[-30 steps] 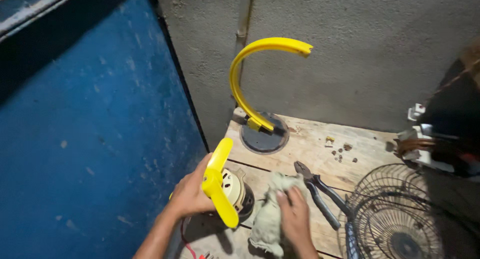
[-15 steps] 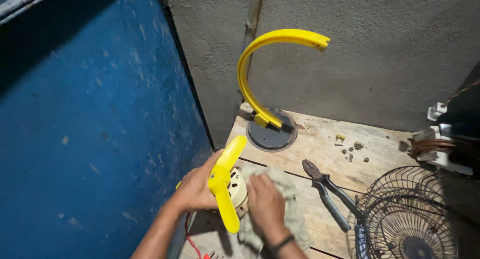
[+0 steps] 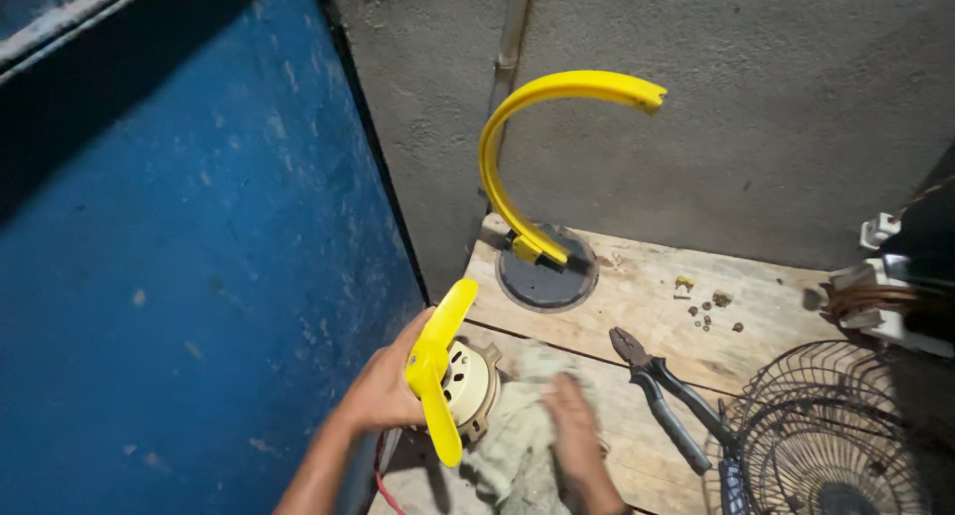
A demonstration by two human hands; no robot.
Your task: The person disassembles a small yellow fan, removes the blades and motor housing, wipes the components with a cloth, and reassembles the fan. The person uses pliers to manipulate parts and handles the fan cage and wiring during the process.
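Note:
My left hand (image 3: 383, 388) grips a small fan motor (image 3: 470, 386) with a yellow blade (image 3: 435, 366) mounted on its front, held at the left edge of a wooden bench (image 3: 647, 306). My right hand (image 3: 575, 437) presses a dirty pale rag (image 3: 517, 425) against the motor's right side. Red wires (image 3: 378, 475) hang below the motor.
A curved yellow fan stand (image 3: 537, 137) on a round grey base (image 3: 547, 273) stands at the back by the concrete wall. Black pliers (image 3: 662, 396) lie to the right, beside a wire fan guard (image 3: 831, 425). Small screws (image 3: 708, 311) are scattered nearby. A blue metal panel (image 3: 179, 256) is on the left.
My right hand has moved with the rag from the bench right of the motor up against the motor's side. The view has shifted slightly; my left hand keeps its hold.

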